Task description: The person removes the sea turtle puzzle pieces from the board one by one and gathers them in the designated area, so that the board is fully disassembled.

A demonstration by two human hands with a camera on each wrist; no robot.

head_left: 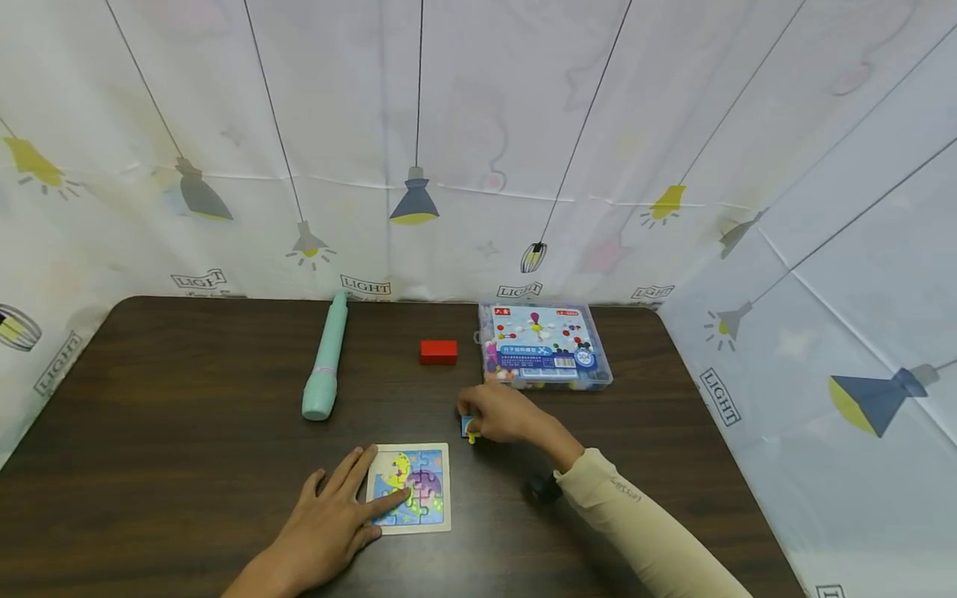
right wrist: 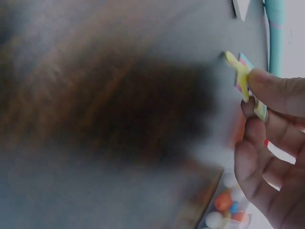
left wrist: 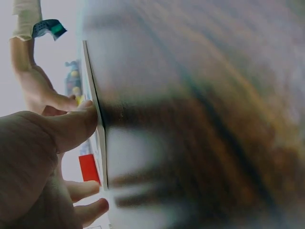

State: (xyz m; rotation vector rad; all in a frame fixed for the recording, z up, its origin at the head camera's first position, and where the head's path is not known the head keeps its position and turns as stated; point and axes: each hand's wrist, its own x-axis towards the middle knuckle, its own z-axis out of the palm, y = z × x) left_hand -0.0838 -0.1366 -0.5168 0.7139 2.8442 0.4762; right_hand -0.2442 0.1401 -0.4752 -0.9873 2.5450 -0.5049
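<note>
A square jigsaw puzzle (head_left: pixel 426 486) in a pale wooden frame lies on the table, showing a yellow and purple animal on blue. Bare wood shows at its upper left. My left hand (head_left: pixel 321 527) rests on its left side with fingers spread, one finger reaching across the picture. To the right of the frame, my right hand (head_left: pixel 504 413) pinches a small puzzle piece (head_left: pixel 467 425) between thumb and fingers. The right wrist view shows yellow, pink and blue edges on that piece (right wrist: pixel 242 76); the fingers hide part of it.
Behind the hands lie a mint-green microphone-shaped object (head_left: pixel 326 361), a red block (head_left: pixel 438 352) and a clear plastic box (head_left: pixel 549 345) with colourful contents. The dark wooden table (head_left: pixel 187 415) meets a lamp-printed curtain (head_left: pixel 478 124) at the back.
</note>
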